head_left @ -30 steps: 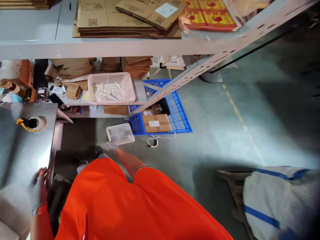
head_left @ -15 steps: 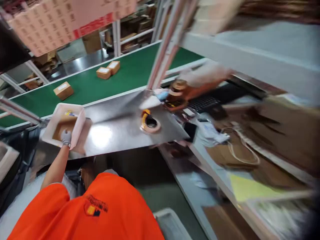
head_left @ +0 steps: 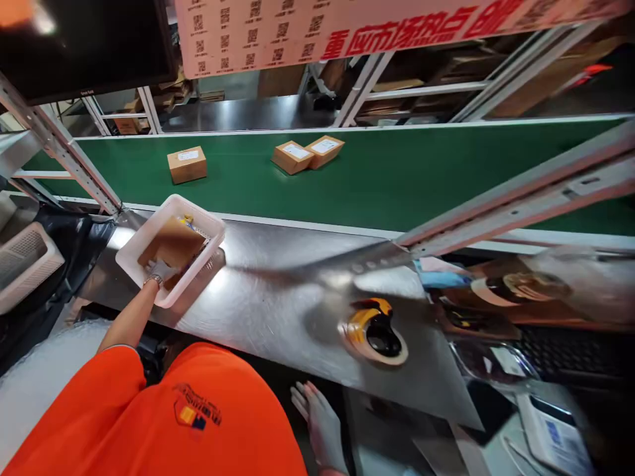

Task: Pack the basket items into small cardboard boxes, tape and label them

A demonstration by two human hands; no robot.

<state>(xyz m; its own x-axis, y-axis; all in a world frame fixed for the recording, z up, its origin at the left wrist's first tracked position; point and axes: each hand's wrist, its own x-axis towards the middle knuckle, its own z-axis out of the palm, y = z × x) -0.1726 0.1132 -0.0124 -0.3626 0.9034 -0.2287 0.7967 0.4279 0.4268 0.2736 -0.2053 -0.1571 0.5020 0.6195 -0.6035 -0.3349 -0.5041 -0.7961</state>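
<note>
A long green conveyor belt (head_left: 407, 178) is stretching across the background; in front of it a shiny stainless-steel table (head_left: 268, 324) is supporting a pale rectangular plastic basket (head_left: 203, 215) near its left end; inside the basket a flat-faced brown cardboard piece (head_left: 178, 241) is lying under the gloved left hand (head_left: 161, 271), whose fingers are reaching onto it, though whether they are pinching or only pressing one cannot tell; a yellow-and-black tape dispenser with its roll (head_left: 380, 337) is resting towards the table's right end; the gloved right hand (head_left: 320, 420) is hanging empty beside the front edge, its fingers extending slightly apart; the basket is sitting close to that edge, so a hard one-handed pull could be tipping or dragging it off; a loose hold could be letting the cardboard slip; the right hand, rising carelessly, could be striking the edge.
</note>
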